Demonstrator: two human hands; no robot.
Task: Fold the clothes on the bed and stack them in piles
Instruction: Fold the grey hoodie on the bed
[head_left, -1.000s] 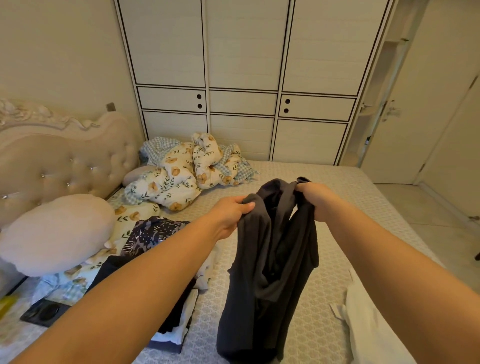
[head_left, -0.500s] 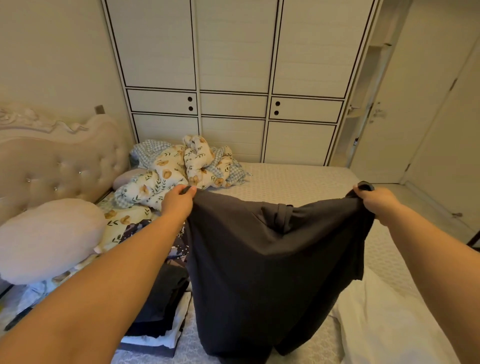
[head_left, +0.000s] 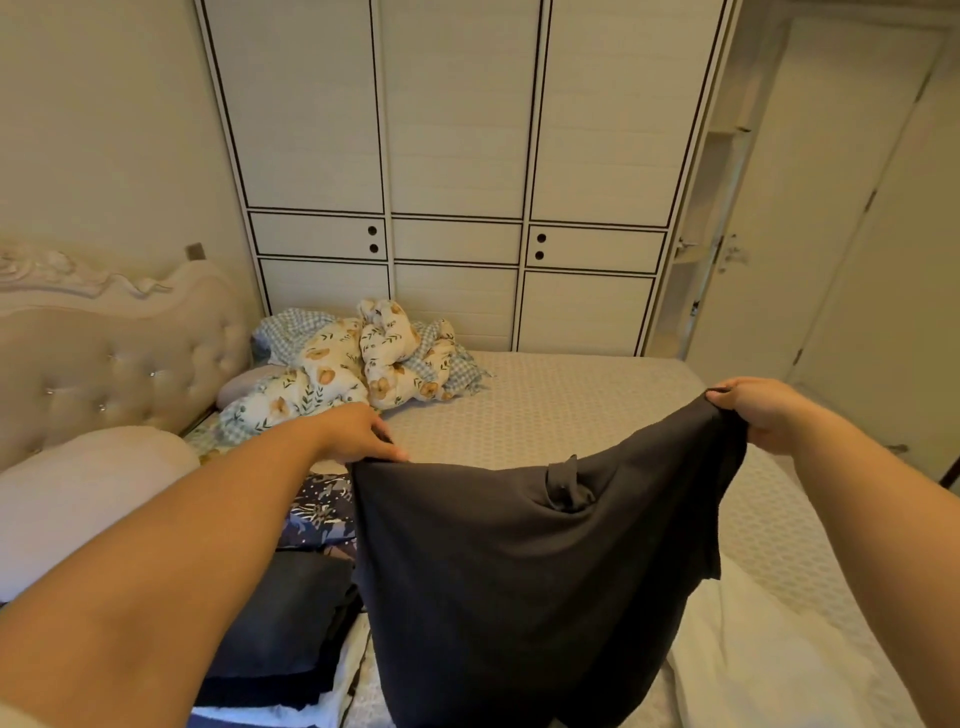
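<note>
I judge the job about midway: a pile (head_left: 291, 644) of folded dark clothes sits at my 8 o'clock on the bed (head_left: 571, 410), a white garment (head_left: 769, 654) lies unfolded at 4 o'clock, and I hold a dark shirt (head_left: 519, 582) spread in the air, not yet folded. My left hand (head_left: 358, 434) pinches its top edge at 11 o'clock; my right hand (head_left: 763, 410) has its grip curled round the other corner at 1 o'clock. The shirt hangs below and between both grips, its top edge sagging, its lower part draped toward the bed at 6 o'clock.
</note>
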